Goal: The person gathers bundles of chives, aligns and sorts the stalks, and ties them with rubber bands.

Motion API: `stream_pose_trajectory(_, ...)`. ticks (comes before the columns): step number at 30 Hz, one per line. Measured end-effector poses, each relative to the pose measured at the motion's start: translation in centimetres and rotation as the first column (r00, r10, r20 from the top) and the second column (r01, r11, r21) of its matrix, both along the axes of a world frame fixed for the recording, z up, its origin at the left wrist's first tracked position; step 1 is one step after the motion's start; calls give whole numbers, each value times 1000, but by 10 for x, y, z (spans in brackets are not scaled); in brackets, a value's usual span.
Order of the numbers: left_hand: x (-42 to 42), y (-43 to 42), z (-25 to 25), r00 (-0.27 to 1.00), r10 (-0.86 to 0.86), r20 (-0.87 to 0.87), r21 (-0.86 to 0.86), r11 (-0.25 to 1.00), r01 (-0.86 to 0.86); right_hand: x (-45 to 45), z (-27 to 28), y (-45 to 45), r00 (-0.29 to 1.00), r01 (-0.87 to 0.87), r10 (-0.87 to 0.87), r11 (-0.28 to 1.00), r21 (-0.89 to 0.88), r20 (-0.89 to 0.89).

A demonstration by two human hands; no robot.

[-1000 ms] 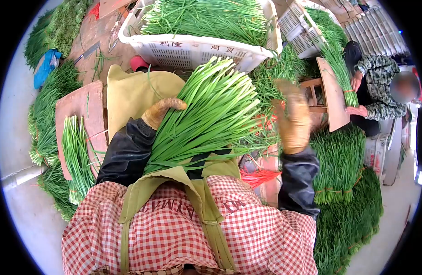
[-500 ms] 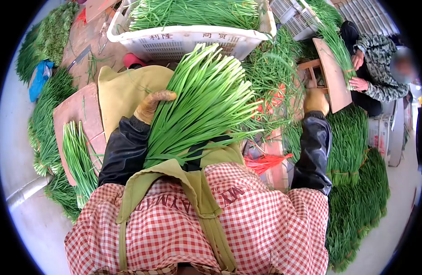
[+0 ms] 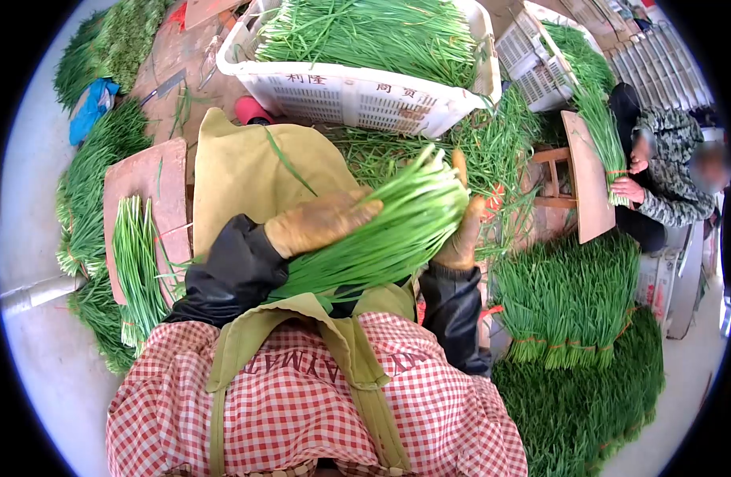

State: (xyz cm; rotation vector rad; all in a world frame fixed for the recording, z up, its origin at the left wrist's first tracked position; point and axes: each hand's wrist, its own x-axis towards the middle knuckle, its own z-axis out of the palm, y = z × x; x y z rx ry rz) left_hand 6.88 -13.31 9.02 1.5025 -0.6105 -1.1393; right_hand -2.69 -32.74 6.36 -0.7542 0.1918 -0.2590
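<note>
A thick bunch of green stalks (image 3: 381, 238) lies slanted over my lap, pale ends pointing up and right. My left hand (image 3: 322, 222), in a yellowish glove, is wrapped over the bunch from the left. On the right, my right hand (image 3: 462, 226) cups the pale ends, its thumb and fingers around them. The undersides of both hands are hidden. Beside my left arm, a smaller bunch (image 3: 135, 262) rests on a reddish board (image 3: 155, 179).
A white crate (image 3: 365, 91) full of stalks stands ahead. Tied bundles (image 3: 572, 298) lie at the right. Behind them a co-worker (image 3: 671, 167) holds a bunch on a board (image 3: 588, 191). Loose stalks (image 3: 493, 143) cover the floor beyond my right hand.
My right hand has come back from the right onto the pale ends. My left hand has moved over the bunch, which now looks narrower and more gathered.
</note>
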Motion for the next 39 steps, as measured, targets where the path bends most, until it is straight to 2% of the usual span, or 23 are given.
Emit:
stream_pose_trajectory(2, -10, 0, 10, 958, 36, 284, 36, 998, -48, 19, 9, 2, 997, -40, 42, 999, -28, 58)
stream_pose_trajectory(4, -2, 4, 12, 936, -14, 351, 150, 988, -41, 30, 15, 2, 986, -104, 104, 995, -7, 127)
stream_pose_trajectory(6, 0, 5, 4, 998, -37, 42, 23, 999, 36, 34, 22, 4, 985, -141, 146, 988, -56, 89)
stream_pose_trajectory(10, 1, -2, 10, 996, 81, 25, 86, 993, -83, 35, 12, -4, 983, -155, 149, 986, 55, 107)
stream_pose_trajectory(12, 3, -10, 13, 904, 70, -421, -325, 919, -222, 35, 8, -7, 981, -156, 147, 985, 69, 124)
stream_pose_trajectory(13, 3, -14, 8, 854, 127, -505, -320, 891, -322, 34, 9, -6, 984, -143, 133, 986, 81, 121)
stream_pose_trajectory(18, 16, -24, 8, 889, 154, -431, -227, 935, -272, 37, 4, -5, 980, -134, 117, 986, 99, 161)
stream_pose_trajectory(20, 17, -29, -8, 949, 256, -186, -69, 960, -272, 40, 2, -5, 967, -165, 148, 984, 68, 208)
stream_pose_trajectory(22, 8, -34, -47, 855, 193, 482, -199, 974, -107, 35, 9, 3, 971, -138, 127, 989, 42, 200)
stream_pose_trajectory(23, 12, -34, -23, 914, -160, 374, 268, 962, 59, 31, 15, 10, 987, -108, 98, 991, 81, 124)
stream_pose_trajectory(24, 8, -33, -73, 916, 18, 400, -30, 1000, -7, 29, 6, 4, 989, -117, 105, 986, 119, 102)
stream_pose_trajectory(25, 3, -35, -83, 699, 179, 693, -252, 968, 1, 29, 9, 3, 995, -96, 96, 995, 19, 32)
stream_pose_trajectory(27, 6, -46, -65, 838, 54, 543, -122, 992, 15, 33, -9, -26, 995, -12, -14, 968, -252, -99)
stream_pose_trajectory(28, 13, -62, -74, 762, -130, 635, 4, 986, 166, 23, 11, -19, 984, 168, -70, 659, -733, 163)
stream_pose_trajectory(29, 22, -91, -118, 613, -10, 790, -167, 958, 231, 13, 28, -38, 997, 73, -60, 753, -654, 42)
stream_pose_trajectory(30, 30, -77, -109, 614, -92, 784, -47, 977, 206, 17, 31, -61, 945, 322, -5, 209, -923, 328)
stream_pose_trajectory(31, 37, -64, -97, 613, -177, 770, 78, 980, 185, 15, 45, -108, 982, 189, -51, 292, -938, 182)
stream_pose_trajectory(32, 29, -54, -38, 783, -384, 490, 435, 886, 162, 15, 56, -155, 995, 58, -92, 379, -923, 24)
stream_pose_trajectory(33, 34, -60, -54, 725, -373, 579, 404, 904, 142, 15, 68, -201, 984, -59, -124, 464, -884, -130)
stream_pose_trajectory(35, 38, -46, -29, 767, -168, 620, 443, 881, -165, 17, 120, -228, 961, 102, -268, 106, -989, 70)
stream_pose_trajectory(37, 16, -7, 31, 378, 228, 897, 59, 787, -614, 24, 183, -230, 895, 227, -322, -269, -936, 309)
stream_pose_trajectory(38, 14, -2, 48, 302, 285, 910, 13, 707, -707, 31, 209, -227, 845, 273, -312, -446, -852, 434)
stream_pose_trajectory(39, 14, 2, 59, 218, 326, 920, -31, 614, -789, 40, 229, -169, 840, 485, -205, -132, -864, 503)
